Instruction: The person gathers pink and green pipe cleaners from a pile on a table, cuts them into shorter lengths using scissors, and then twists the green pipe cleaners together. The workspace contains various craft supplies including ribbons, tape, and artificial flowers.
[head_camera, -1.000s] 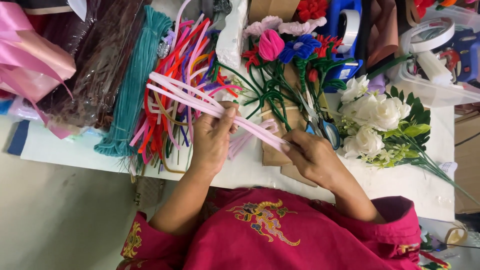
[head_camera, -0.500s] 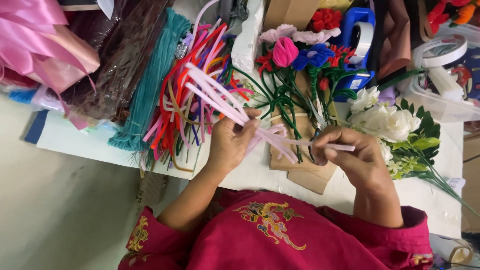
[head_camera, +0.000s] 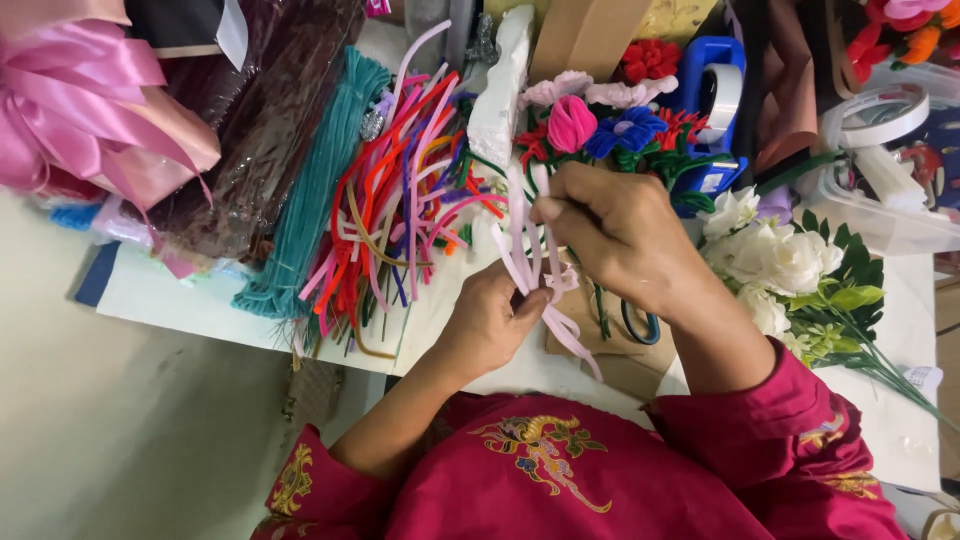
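Pale pink pipe cleaners (head_camera: 530, 255) are what I'm watching here, a small bundle of them. Half a second ago they were fanned out long toward the far left corner of the bench (head_camera: 180, 300); now they stand nearly upright, bent and looped at the base, so I'd say the twisting stage has started. The left hand (head_camera: 487, 325) is closed in a pinch at the bottom of the bundle, where the strands cross. The right hand (head_camera: 610, 235) has come up and has its grip clamped on the upper ends, just above the left. Both sit over the middle of the bench, near its front edge, between the loose multicoloured pile of pipe cleaners (head_camera: 400, 200) and the white flowers (head_camera: 775, 255).
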